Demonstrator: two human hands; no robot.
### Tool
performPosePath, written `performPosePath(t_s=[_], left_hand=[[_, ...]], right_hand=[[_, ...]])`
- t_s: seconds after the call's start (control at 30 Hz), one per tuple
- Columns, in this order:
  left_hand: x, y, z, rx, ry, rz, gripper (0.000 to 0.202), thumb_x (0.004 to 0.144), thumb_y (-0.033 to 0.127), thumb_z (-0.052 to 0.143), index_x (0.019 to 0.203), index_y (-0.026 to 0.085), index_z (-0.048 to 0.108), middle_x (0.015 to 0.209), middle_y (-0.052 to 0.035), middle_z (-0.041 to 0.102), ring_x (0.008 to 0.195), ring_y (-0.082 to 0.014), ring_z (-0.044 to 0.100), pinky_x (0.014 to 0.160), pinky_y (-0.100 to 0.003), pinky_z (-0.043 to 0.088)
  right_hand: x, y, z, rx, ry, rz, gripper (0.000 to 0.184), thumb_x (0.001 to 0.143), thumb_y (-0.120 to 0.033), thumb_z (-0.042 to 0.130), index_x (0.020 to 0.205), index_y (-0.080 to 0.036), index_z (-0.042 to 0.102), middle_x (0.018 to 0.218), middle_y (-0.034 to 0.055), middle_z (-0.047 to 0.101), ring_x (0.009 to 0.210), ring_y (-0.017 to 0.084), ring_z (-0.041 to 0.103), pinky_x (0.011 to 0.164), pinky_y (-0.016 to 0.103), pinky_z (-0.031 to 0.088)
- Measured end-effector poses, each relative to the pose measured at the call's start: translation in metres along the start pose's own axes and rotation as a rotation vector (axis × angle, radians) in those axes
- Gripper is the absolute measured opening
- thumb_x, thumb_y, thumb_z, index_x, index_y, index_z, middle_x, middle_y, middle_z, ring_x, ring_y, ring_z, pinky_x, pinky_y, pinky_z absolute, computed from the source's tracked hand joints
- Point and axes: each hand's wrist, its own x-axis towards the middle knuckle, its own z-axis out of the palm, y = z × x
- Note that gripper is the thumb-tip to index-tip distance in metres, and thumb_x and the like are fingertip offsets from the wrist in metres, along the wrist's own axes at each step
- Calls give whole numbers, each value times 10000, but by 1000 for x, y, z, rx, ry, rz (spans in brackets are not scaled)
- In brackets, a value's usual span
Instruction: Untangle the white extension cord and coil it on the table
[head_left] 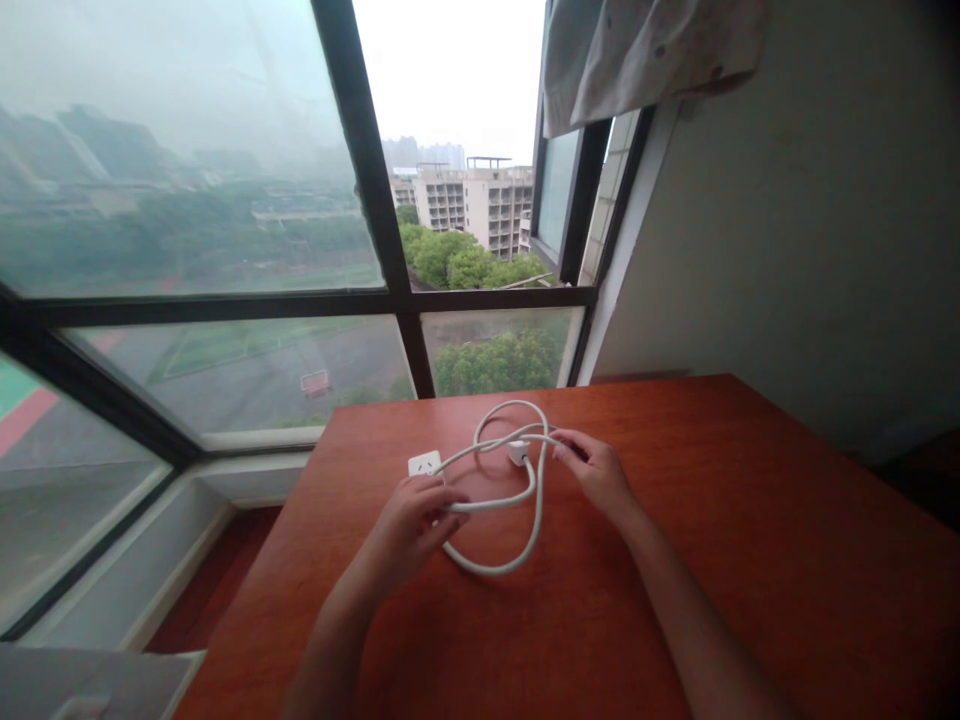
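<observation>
A white extension cord [495, 571] lies in loose, crossing loops above and on the reddish-brown table [480, 640]. My left hand [412, 515] is closed on a part of the cord, beside the white power strip [426, 463], whose socket face shows and whose lower part is hidden behind my fingers. A white plug [518, 453] sits within the loops, between my hands. On the right side, my right hand [592, 468] pinches the cord between thumb and fingers where the strands cross.
Large dark-framed windows [397, 300] stand behind the table's far edge, one pane open. A pale curtain [645, 60] hangs at upper right by the wall [780, 220]. At lower left is a pale surface [90, 680].
</observation>
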Motion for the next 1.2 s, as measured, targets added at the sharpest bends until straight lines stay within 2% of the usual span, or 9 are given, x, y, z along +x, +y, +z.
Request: performPosePath(t_s=[0.1, 0.2, 0.37, 0.6, 0.67, 0.77, 0.93, 1.1, 1.2], left_hand=[[-2, -8, -5, -9, 29, 42, 219, 876, 220, 527, 989, 227, 714, 807, -50, 611, 767, -169, 550, 740, -287, 431], [-6, -17, -11, 138, 145, 14, 217, 855, 225, 537, 932, 256, 738, 942, -77, 605, 888, -203, 556, 793, -315, 442], [-11, -23, -15, 273, 313, -292, 289, 832, 244, 508, 1043, 242, 706, 816, -51, 643, 748, -192, 598, 722, -294, 464], [-6, -16, -11, -445, 411, -482, 294, 768, 266, 475, 955, 145, 668, 933, -85, 699, 814, -212, 649, 724, -320, 529], [-4, -10, -10, -634, 423, -517, 338, 772, 324, 505, 1018, 131, 632, 1027, -106, 679, 737, -190, 640, 637, -306, 536], [-1, -4, -10, -694, 399, -547, 519, 719, 368, 634, 1179, 147, 541, 1168, -128, 623, 550, -104, 567, 467, -230, 457], [-3, -14, -4, -543, 353, -573, 584, 740, 349, 611, 1279, 174, 467, 1176, -122, 610, 545, -105, 575, 433, -209, 415], [-5, -33, 4, 75, 367, -416, 343, 773, 232, 511, 1090, 145, 607, 1080, -119, 624, 906, -236, 620, 783, -369, 514], [-6, -36, 8, 259, 294, -398, 291, 808, 215, 475, 1048, 140, 621, 1093, -129, 594, 940, -242, 612, 823, -378, 500]], right_hand=[[0, 1, -1, 24, 7, 17, 265, 827, -332, 582, 1022, -188, 690, 1009, 77, 716, 894, 229, 660, 822, 343, 498], [0, 2, -3, 45, 16, 44, 269, 818, -341, 595, 1018, -186, 687, 971, 74, 717, 849, 222, 659, 790, 336, 499], [2, -2, -7, 130, 29, 95, 283, 782, -373, 633, 975, -174, 687, 860, 56, 704, 785, 201, 636, 741, 312, 485], [2, -7, -12, 235, 27, 174, 320, 736, -389, 665, 960, -161, 656, 730, 25, 652, 638, 153, 562, 570, 261, 425], [2, -6, -11, 232, -9, 167, 304, 732, -378, 668, 946, -163, 648, 728, 22, 647, 644, 152, 562, 573, 259, 422], [1, -3, -9, 222, -72, 127, 268, 734, -364, 671, 915, -170, 633, 734, 16, 641, 676, 155, 580, 612, 262, 438], [-1, -2, -4, 111, -121, 72, 249, 795, -420, 619, 877, -185, 599, 668, -8, 605, 593, 137, 554, 554, 249, 419], [-4, -6, -1, 26, -142, 49, 251, 826, -435, 590, 885, -191, 578, 627, -22, 577, 542, 125, 518, 514, 237, 398], [-4, -8, 0, -15, -130, 42, 270, 836, -441, 570, 920, -186, 593, 593, -27, 555, 527, 127, 503, 497, 236, 382]])
